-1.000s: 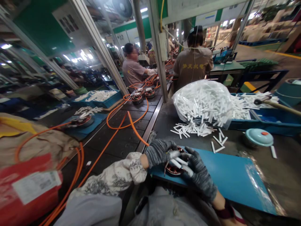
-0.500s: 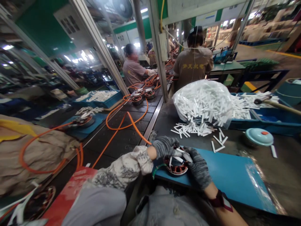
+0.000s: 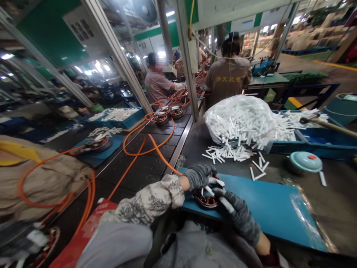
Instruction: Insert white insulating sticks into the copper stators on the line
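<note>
A round motor stator (image 3: 206, 201) with reddish-brown copper windings lies on a blue mat (image 3: 267, 208) in front of me. White tubes (image 3: 208, 191) stick out of its middle. My left hand (image 3: 199, 176), in a grey knitted glove with pale fingertips, curls over the stator's far left side, its fingers among the tubes. My right hand (image 3: 240, 211), gloved the same way, bends its fingers against the stator's right rim. Parts of the fingers are hidden, so I cannot make out whether either one also pinches a tube.
A clear bag (image 3: 240, 121) of white tubes leans on blue bins (image 3: 315, 147), with loose tubes spilled before it. Right of these stands a light-blue lidded bowl (image 3: 305, 162). Orange cables (image 3: 156, 145) and further stators (image 3: 161, 118) lie along the conveyor (image 3: 145, 167). Two co-workers sit ahead.
My right hand has drawn slightly down and right from the stator's top to its right rim. My left hand has stayed over the stator, and the tubes in it sit at slightly different angles.
</note>
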Demonstrator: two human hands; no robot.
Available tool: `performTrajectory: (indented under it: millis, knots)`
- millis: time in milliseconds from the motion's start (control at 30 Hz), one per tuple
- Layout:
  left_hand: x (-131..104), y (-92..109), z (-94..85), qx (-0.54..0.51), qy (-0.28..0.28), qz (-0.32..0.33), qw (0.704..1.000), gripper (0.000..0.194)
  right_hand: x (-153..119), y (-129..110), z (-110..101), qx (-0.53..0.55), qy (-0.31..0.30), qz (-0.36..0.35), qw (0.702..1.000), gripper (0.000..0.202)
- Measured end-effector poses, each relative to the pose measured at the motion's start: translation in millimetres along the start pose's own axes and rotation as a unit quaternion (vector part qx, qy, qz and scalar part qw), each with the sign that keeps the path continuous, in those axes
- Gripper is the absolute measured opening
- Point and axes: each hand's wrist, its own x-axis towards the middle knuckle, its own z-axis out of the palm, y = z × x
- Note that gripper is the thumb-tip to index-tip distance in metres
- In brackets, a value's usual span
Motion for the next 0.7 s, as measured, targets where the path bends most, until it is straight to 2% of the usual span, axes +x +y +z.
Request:
performTrajectory:
  millis: [133,167,233,267,333,433,567,700]
  knots:
    - [-4,5,0.9,0.009,0.054,-0.024,0.998,0.045,9,-6,-24,0.029,-0.102,-0.023,0.994,0.038]
    - [-7,5,0.0,0.021,0.072,-0.009,0.997,0.045,11,-7,-28,0.032,-0.11,-0.026,0.993,0.039]
    - [-14,4,-2.7,0.049,0.098,0.065,0.992,0.037,15,-8,-32,0.041,-0.111,-0.016,0.993,0.04]
    - [-17,2,-4.0,0.061,0.096,0.114,0.987,0.031,17,-10,-32,0.047,-0.104,-0.004,0.993,0.04]
    - [-20,-4,-4.6,0.073,0.053,0.204,0.975,0.027,21,-13,-29,0.062,-0.09,0.029,0.994,0.039]
    - [-19,-12,1.0,0.087,-0.007,0.273,0.958,0.038,26,-18,-24,0.082,-0.087,0.058,0.991,0.033]
    - [-14,-17,7.3,0.124,-0.012,0.314,0.941,0.032,32,-20,-25,0.079,-0.107,0.06,0.989,0.03]
    - [-16,-23,-1.4,0.137,-0.008,0.282,0.95,0.033,40,-19,-29,0.072,-0.118,0.067,0.988,0.035]
